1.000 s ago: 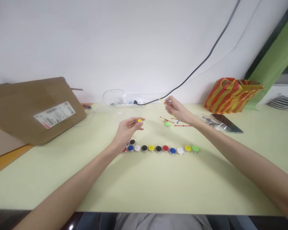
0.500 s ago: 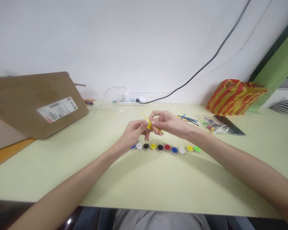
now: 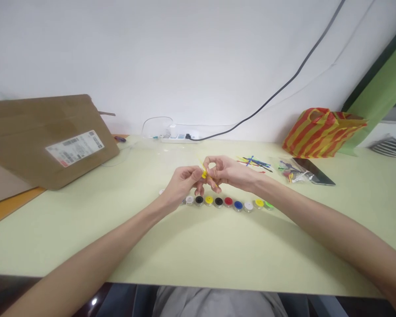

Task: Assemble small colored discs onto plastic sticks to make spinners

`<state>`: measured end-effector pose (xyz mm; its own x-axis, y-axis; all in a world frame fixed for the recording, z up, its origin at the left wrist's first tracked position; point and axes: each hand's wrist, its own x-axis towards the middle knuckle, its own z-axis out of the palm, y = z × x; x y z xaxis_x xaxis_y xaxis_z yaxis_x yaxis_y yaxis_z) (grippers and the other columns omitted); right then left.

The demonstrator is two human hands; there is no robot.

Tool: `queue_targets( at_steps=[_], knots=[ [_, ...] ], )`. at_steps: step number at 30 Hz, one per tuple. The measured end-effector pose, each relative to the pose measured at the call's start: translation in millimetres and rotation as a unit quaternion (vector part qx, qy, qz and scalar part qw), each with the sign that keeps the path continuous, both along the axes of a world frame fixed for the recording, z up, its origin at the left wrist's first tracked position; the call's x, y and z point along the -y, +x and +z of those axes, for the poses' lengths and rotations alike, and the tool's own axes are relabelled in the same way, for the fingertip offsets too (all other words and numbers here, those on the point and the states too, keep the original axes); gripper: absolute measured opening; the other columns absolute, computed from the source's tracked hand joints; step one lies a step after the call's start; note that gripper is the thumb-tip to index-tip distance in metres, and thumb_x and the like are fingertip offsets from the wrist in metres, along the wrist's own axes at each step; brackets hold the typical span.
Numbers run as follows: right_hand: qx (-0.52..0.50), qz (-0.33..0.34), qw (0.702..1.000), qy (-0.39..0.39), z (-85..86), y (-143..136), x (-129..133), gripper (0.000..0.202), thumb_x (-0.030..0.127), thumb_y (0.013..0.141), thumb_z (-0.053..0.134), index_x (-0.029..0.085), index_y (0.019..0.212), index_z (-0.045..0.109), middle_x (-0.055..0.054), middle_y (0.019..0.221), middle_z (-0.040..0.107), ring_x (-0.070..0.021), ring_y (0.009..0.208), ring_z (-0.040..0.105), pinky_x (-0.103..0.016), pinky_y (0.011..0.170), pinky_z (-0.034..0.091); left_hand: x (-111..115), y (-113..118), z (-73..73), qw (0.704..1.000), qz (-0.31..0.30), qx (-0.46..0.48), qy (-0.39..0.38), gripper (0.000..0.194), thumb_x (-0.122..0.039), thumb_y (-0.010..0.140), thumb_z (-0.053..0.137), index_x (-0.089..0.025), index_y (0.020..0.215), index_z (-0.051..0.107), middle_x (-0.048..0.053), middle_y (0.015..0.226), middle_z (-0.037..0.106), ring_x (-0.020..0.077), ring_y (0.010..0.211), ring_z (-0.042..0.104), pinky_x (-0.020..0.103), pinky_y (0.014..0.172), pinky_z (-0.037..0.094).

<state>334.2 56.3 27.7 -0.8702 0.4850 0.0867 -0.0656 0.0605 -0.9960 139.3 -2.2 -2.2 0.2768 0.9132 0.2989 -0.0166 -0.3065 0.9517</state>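
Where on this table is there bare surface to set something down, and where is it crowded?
Bare: the wide strip of table between the row of coloured caps and the near edge, and the patch between the cardboard box and the left hand. Crowded: around the right hand, the loose sticks, plastic bag and power strip.

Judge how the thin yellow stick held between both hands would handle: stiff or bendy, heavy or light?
The yellow stick looks very thin, so it is probably light and somewhat flexible. The left hand and right hand both pinch it by the fingers, which suggests it is small and easy to drop. The small yellow disc on it might slide.
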Motion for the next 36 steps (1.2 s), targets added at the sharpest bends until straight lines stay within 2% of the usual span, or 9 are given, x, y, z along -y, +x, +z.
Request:
queue_targets(
  at_steps=[8,11,14,17,20,24,27,31,36],
  knots=[
    [0.016,-0.027,0.995,0.097,3.1,-2,2,0.046,0.060,0.085,0.075,0.020,0.089,0.052,-0.001,0.063,0.068,-0.0149,0.052,0.062,-0.026,0.052,0.050,1,0,6.6,0.997,0.007,-0.070,0.045,0.050,-0.063,0.088,0.068,-0.014,0.076,0.069,0.004,0.063,0.066,0.0124,0.051,0.057,0.026,0.051,0.045],
    [0.013,-0.086,0.980,0.177,8.9,-6,7,0.031,0.048,0.093,0.069,0.021,0.090,0.052,0.000,0.065,0.067,-0.0154,0.056,0.063,-0.027,0.054,0.051,-2,1,5.7,0.996,0.045,-0.054,0.058,0.047,-0.059,0.092,0.065,-0.014,0.078,0.071,0.003,0.062,0.064,0.0138,0.054,0.059,0.026,0.053,0.046],
    [0.023,-0.151,0.947,0.281,14.8,-6,10,0.015,0.032,0.098,0.061,0.021,0.090,0.057,-0.002,0.077,0.070,-0.0159,0.071,0.067,-0.028,0.065,0.053,-5,1,3.3,0.991,0.113,-0.048,0.060,0.044,-0.055,0.094,0.064,-0.015,0.076,0.068,0.002,0.061,0.061,0.0132,0.054,0.058,0.026,0.054,0.046],
    [0.037,-0.150,0.938,0.311,18.4,-4,9,0.009,0.024,0.095,0.063,0.017,0.089,0.063,-0.005,0.087,0.073,-0.0175,0.084,0.071,-0.031,0.078,0.054,-7,0,0.4,0.987,0.128,-0.082,0.042,0.042,-0.052,0.093,0.065,-0.015,0.073,0.064,0.001,0.060,0.058,0.0125,0.054,0.057,0.026,0.057,0.047],
    [0.068,-0.150,0.930,0.329,22.4,3,4,0.007,0.020,0.093,0.063,0.014,0.089,0.066,-0.006,0.085,0.074,-0.0174,0.081,0.070,-0.030,0.076,0.053,-7,2,-0.6,0.986,0.126,-0.101,0.027,0.039,-0.054,0.095,0.061,-0.016,0.086,0.064,-0.002,0.062,0.051,0.0108,0.053,0.050,0.025,0.052,0.043],
    [0.134,-0.236,0.866,0.420,31.1,20,-13,0.009,0.015,0.091,0.062,0.015,0.083,0.067,-0.005,0.081,0.072,-0.0163,0.075,0.066,-0.028,0.071,0.047,-6,3,1.0,0.984,0.152,-0.086,0.035,0.038,-0.055,0.101,0.049,-0.022,0.118,0.060,-0.005,0.067,0.039,0.0104,0.053,0.036,0.022,0.046,0.035],
    [0.202,-0.290,0.807,0.474,36.6,37,-27,0.010,0.013,0.088,0.062,0.016,0.079,0.065,-0.003,0.078,0.070,-0.0155,0.071,0.061,-0.028,0.068,0.043,-7,2,1.6,0.980,0.165,-0.104,0.038,0.036,-0.049,0.102,0.047,-0.025,0.128,0.055,-0.006,0.067,0.037,0.0112,0.055,0.034,0.022,0.047,0.034],
    [0.276,-0.274,0.771,0.505,35.9,48,-40,0.010,0.012,0.086,0.061,0.016,0.078,0.065,-0.003,0.077,0.070,-0.0145,0.070,0.059,-0.026,0.064,0.038,-7,0,-0.8,0.977,0.152,-0.143,0.035,0.032,-0.042,0.102,0.049,-0.027,0.130,0.052,-0.007,0.066,0.036,0.0111,0.055,0.034,0.022,0.050,0.033],
    [0.361,-0.248,0.741,0.510,25.6,41,-41,0.011,0.014,0.089,0.059,0.016,0.082,0.067,-0.004,0.083,0.072,-0.0144,0.070,0.058,-0.027,0.060,0.032,-5,2,-2.8,0.976,0.130,-0.173,0.036,0.033,-0.041,0.101,0.050,-0.027,0.130,0.050,-0.007,0.067,0.038,0.0114,0.056,0.035,0.021,0.050,0.031]
  ],
)
